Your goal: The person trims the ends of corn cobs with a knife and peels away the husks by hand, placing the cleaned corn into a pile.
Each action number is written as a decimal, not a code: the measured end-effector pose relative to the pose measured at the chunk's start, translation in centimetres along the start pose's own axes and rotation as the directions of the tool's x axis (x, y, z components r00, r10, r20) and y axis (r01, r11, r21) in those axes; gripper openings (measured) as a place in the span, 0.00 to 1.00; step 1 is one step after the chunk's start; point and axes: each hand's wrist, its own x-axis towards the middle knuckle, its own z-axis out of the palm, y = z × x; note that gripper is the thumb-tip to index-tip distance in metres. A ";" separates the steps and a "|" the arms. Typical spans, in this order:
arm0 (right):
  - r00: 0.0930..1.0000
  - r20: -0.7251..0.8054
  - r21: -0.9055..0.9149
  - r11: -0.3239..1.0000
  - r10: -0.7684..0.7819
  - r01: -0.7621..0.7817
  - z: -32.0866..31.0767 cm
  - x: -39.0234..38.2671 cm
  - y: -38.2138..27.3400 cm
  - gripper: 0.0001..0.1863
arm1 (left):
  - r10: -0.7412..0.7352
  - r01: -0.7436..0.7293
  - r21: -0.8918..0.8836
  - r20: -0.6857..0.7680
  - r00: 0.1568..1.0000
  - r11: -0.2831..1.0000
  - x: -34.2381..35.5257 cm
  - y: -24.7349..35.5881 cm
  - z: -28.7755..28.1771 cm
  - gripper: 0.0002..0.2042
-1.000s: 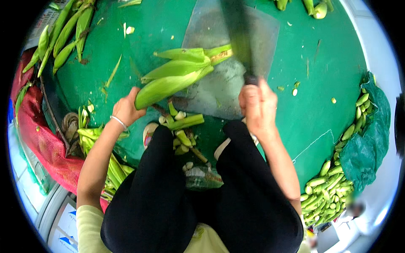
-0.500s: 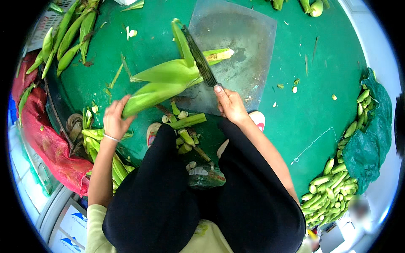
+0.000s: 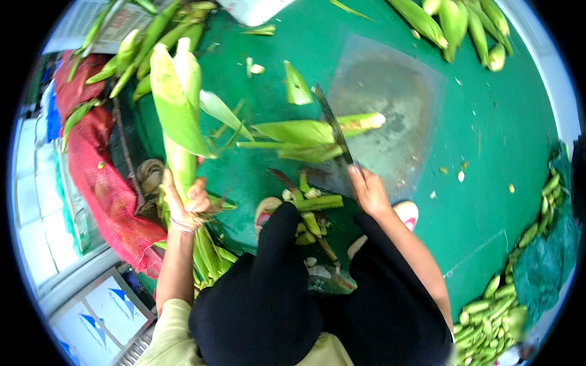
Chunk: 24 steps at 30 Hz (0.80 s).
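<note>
Upright in my left hand [image 3: 186, 198] is an ear of corn [image 3: 176, 104], its pale green husk partly loose at the upper end. My fingers wrap round the lower end, where dry silk hangs out. My right hand [image 3: 369, 192] grips the handle of a dark-bladed knife [image 3: 332, 122]. The blade lies across cut-off husk leaves [image 3: 296, 133] at the left edge of a grey, scuffed board [image 3: 397, 79]. Beyond the blade, a husk stub with a cut stem end [image 3: 363, 122] rests on the board. A loose husk piece [image 3: 296, 84] lies farther off.
Unhusked corn lies far left [image 3: 152, 55] and far right [image 3: 455, 24]. A red mesh sack [image 3: 101, 171] runs along the left. Many ears [image 3: 488, 317] are heaped at the near right beside a green sack [image 3: 549, 262]. Scraps [image 3: 314, 222] lie between my feet on the green floor [image 3: 482, 146].
My left hand has drawn the ear leftward, away from the knife, and turned it upright. Cut husk leaves now lie under the blade. The whole view has shifted.
</note>
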 end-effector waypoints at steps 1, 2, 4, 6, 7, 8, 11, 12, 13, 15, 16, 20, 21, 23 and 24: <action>0.999 0.029 -0.075 0.996 -0.038 0.040 -0.4 -0.7 -0.6 0.29 | 0.077 -0.072 0.100 -0.051 0.996 0.992 -0.1 1.5 0.6 0.31; 0.994 0.063 -0.132 0.987 -0.085 0.093 -0.4 -1.6 -1.6 0.27 | 0.172 -0.148 0.217 -0.099 0.980 0.965 -0.6 3.5 1.3 0.31; 0.933 0.327 -0.174 0.961 -0.148 0.213 0.1 -3.0 -2.9 0.25 | 0.252 -0.177 0.405 -0.141 0.957 0.897 -2.2 6.7 1.3 0.32; 0.785 0.589 0.114 0.981 -0.193 0.156 0.4 -4.2 -5.1 0.25 | 0.402 -0.125 0.732 -0.216 0.890 0.670 -3.6 8.6 -0.3 0.30; 0.755 0.639 0.170 0.984 -0.147 0.048 -0.1 -4.5 -6.2 0.24 | 0.495 -0.169 0.887 -0.075 0.865 0.429 -3.7 8.9 0.9 0.26; 0.713 0.696 0.205 0.976 -0.088 -0.079 -0.8 -4.9 -6.8 0.24 | 0.610 -0.147 0.971 0.001 0.792 0.189 -3.7 8.9 0.4 0.24; 0.939 0.338 0.226 0.974 -0.070 -0.009 -2.6 -4.8 -7.0 0.23 | 0.585 0.034 0.804 0.402 0.705 -0.594 -3.1 7.8 3.9 0.27; 0.961 0.275 0.282 0.954 0.021 -0.102 -3.6 -4.6 -7.5 0.22 | 0.540 -0.001 0.750 0.477 0.693 -0.661 -2.7 7.3 3.7 0.28; 0.989 0.145 0.289 0.957 -0.038 -0.006 -4.4 -4.6 -6.9 0.21 | 0.533 -0.073 0.791 0.474 0.701 -0.607 -2.0 6.5 3.7 0.28; 0.998 0.028 0.237 0.971 -0.049 0.041 -5.7 -4.6 -6.7 0.22 | 0.487 -0.246 0.914 0.383 0.785 -0.323 0.0 4.7 2.7 0.28; 0.998 -0.031 0.192 0.979 -0.061 0.066 -5.8 -4.4 -6.2 0.23 | 0.427 -0.309 0.948 0.310 0.850 -0.073 1.1 3.5 2.1 0.27; 0.979 -0.191 0.044 0.996 -0.072 0.082 -7.0 -4.2 -3.9 0.25 | -0.275 0.360 0.597 -0.232 0.933 0.717 6.3 -3.9 4.7 0.23; 0.978 -0.203 0.031 0.998 -0.041 0.049 -7.6 -3.9 -3.2 0.25 | -0.329 0.451 0.581 -0.308 0.893 0.678 8.3 -5.4 5.1 0.23; 0.972 -0.235 0.030 1.000 0.008 -0.001 -7.8 -3.2 -1.1 0.26 | -0.497 0.638 0.522 -0.401 0.769 0.566 11.7 -7.5 5.8 0.22; 0.971 -0.236 0.029 0.999 0.030 -0.024 -7.7 -3.2 -0.3 0.26 | -0.545 0.674 0.518 -0.403 0.735 0.526 13.3 -8.6 5.2 0.22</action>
